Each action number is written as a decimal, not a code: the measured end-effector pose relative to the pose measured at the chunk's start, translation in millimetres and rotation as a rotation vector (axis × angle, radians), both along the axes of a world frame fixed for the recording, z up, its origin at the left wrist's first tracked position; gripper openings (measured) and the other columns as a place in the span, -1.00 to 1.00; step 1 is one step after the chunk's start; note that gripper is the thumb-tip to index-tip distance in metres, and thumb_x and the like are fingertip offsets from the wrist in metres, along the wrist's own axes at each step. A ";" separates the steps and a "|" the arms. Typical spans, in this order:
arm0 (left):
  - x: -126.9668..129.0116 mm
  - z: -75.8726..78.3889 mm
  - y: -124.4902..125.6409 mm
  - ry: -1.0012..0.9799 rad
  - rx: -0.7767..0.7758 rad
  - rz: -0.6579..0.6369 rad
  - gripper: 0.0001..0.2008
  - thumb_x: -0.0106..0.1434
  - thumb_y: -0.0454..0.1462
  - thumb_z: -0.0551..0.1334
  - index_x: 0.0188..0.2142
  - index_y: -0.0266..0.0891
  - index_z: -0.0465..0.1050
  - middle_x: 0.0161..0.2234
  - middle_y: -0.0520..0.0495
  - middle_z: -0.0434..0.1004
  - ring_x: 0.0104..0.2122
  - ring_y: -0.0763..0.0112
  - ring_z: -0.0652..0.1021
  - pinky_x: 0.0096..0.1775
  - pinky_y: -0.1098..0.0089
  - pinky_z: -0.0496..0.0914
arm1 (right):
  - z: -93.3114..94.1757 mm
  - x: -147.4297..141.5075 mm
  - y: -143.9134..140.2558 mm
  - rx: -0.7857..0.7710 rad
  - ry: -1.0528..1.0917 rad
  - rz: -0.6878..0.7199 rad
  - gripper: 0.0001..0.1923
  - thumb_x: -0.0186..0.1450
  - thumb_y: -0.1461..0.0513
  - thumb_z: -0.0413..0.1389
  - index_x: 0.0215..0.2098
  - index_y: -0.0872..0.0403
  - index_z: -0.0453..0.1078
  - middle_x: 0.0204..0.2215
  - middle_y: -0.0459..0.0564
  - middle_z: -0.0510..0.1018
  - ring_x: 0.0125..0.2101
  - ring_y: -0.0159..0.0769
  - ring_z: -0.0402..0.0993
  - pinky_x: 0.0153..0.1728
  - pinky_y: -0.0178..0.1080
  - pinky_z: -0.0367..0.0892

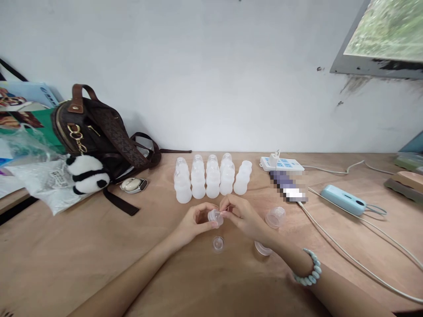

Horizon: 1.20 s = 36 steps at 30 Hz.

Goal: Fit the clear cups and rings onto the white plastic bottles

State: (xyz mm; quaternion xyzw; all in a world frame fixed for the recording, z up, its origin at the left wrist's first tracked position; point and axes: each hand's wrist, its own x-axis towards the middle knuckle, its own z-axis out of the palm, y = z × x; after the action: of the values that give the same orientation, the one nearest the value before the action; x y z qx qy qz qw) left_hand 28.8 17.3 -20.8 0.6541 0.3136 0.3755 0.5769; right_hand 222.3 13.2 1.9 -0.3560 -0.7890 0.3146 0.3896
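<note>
In front of me my left hand (197,220) is closed around a small clear plastic bottle collar (214,217), thumb below and fingers above. My right hand (240,214) pinches at the collar's right side; what lies between its fingertips is too small to make out. A clear round nipple-like piece (218,243) lies on the table just below. By my right forearm are a clear cup-shaped cap (275,217) and a clear ring-like piece (263,249), partly hidden by the arm. Beyond my hands stand several white translucent bottles (212,182) with clear domed caps, and one uncapped bottle (243,178).
On the left are a brown backpack (109,127), a panda plush (87,175), a plastic bag (49,185) and a computer mouse (132,185). To the right lie a power strip (287,164), a blurred phone (287,187), a blue device (343,200) and white cables (333,244).
</note>
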 end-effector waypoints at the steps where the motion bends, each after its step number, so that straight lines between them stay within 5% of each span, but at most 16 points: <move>1: 0.8 1.1 -1.3 -0.059 -0.043 0.008 -0.63 0.05 -0.06 0.42 -0.28 -0.25 0.42 -0.37 0.01 0.48 -0.37 0.38 0.46 -0.26 0.38 0.32 | 0.7 -0.2 -1.0 -0.043 0.074 0.018 -0.89 0.30 0.34 0.07 -0.39 0.06 0.28 -0.41 -0.09 0.47 -0.41 -0.36 0.40 -0.35 -0.29 0.33; 6: 1.5 4.4 -7.1 -0.093 -0.100 0.054 -0.56 -0.02 0.01 0.44 -0.40 -0.25 0.34 -0.49 0.03 0.50 -0.46 0.42 0.48 -0.33 0.42 0.33 | 0.1 -4.9 -7.1 -0.150 0.221 0.051 -0.87 0.30 0.26 0.08 -0.41 0.05 0.25 -0.40 -0.09 0.42 -0.40 -0.36 0.39 -0.35 -0.28 0.34; 17: -7.0 17.1 -5.2 -0.101 -0.099 -0.013 -0.43 -0.12 0.15 0.44 -0.42 -0.25 0.36 -0.52 -0.03 0.53 -0.49 0.33 0.55 -0.37 0.38 0.40 | 14.8 -0.9 -13.6 0.066 0.224 -0.044 -0.82 0.34 0.24 0.07 -0.44 0.04 0.27 -0.42 -0.08 0.42 -0.40 -0.34 0.36 -0.35 -0.27 0.28; 24: -5.4 4.6 -3.9 -0.104 -0.094 -0.013 -0.54 0.02 0.04 0.43 -0.30 -0.28 0.46 -0.42 -0.01 0.54 -0.40 0.36 0.53 -0.26 0.38 0.39 | 12.1 4.7 -9.8 0.210 -0.006 -0.009 -0.96 0.37 0.23 0.08 -0.25 0.03 0.36 -0.30 0.00 0.46 -0.27 -0.26 0.41 -0.24 -0.20 0.36; 27: -3.2 3.6 -4.8 -0.077 -0.067 -0.023 -0.60 0.10 -0.02 0.40 -0.23 -0.27 0.50 -0.33 -0.05 0.57 -0.30 0.33 0.53 -0.19 0.36 0.37 | 13.7 9.2 -7.8 0.219 -0.125 0.047 -0.72 0.30 0.19 0.20 -0.04 0.03 0.35 -0.13 0.08 0.44 -0.11 -0.18 0.40 -0.09 -0.10 0.37; 36: -1.0 -3.3 -3.5 -0.060 -0.093 -0.094 -0.55 0.11 0.03 0.38 -0.18 -0.27 0.54 -0.24 -0.11 0.63 -0.20 0.22 0.57 -0.11 0.29 0.38 | 12.8 6.5 -9.5 0.266 -0.300 0.125 -0.62 0.19 0.18 0.31 -0.08 0.06 0.34 -0.11 0.08 0.48 -0.10 -0.14 0.41 -0.11 -0.10 0.38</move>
State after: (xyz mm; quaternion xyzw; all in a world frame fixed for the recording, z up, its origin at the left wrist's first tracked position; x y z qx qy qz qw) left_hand 27.8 13.8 -24.1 0.6290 0.2821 0.3528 0.6327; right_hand 228.8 3.7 14.7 -0.2948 -0.8933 0.1744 0.2911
